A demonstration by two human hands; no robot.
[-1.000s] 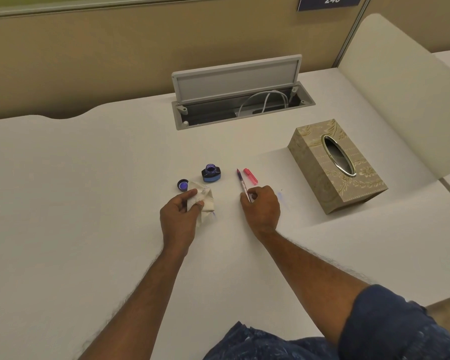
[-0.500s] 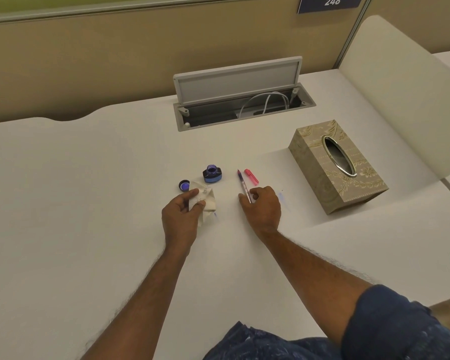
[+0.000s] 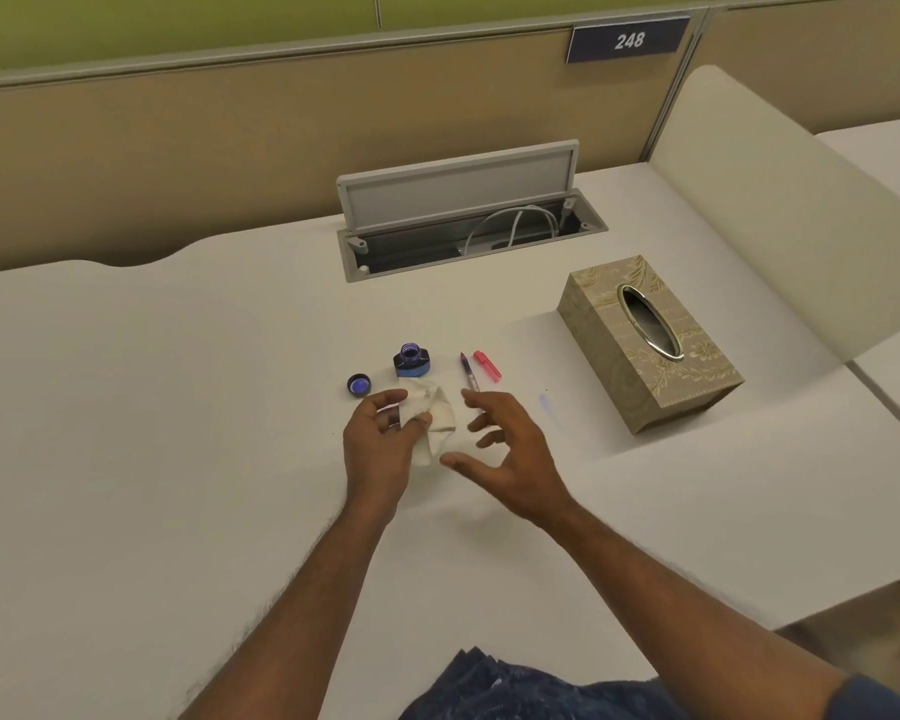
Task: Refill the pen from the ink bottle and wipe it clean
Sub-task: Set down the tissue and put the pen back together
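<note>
White desk (image 3: 178, 407) with ink bottle (image 3: 411, 360), tan partition (image 3: 178, 148) behind (sign 248 (image 3: 628, 40))

Left hand (image 3: 380, 444): pinches a crumpled tissue (image 3: 437, 418) between thumb and fingers
Right hand (image 3: 510, 459): fingers spread, holding nothing, just beside the tissue
Pen (image 3: 468, 374): uncapped, lying on the desk (image 3: 178, 407), pink cap (image 3: 487, 365) just beside it
Ink bottle (image 3: 412, 360): upright, open, its lid (image 3: 358, 385) lying to the left
Tissue box (image 3: 645, 345): at right, well apart
</note>
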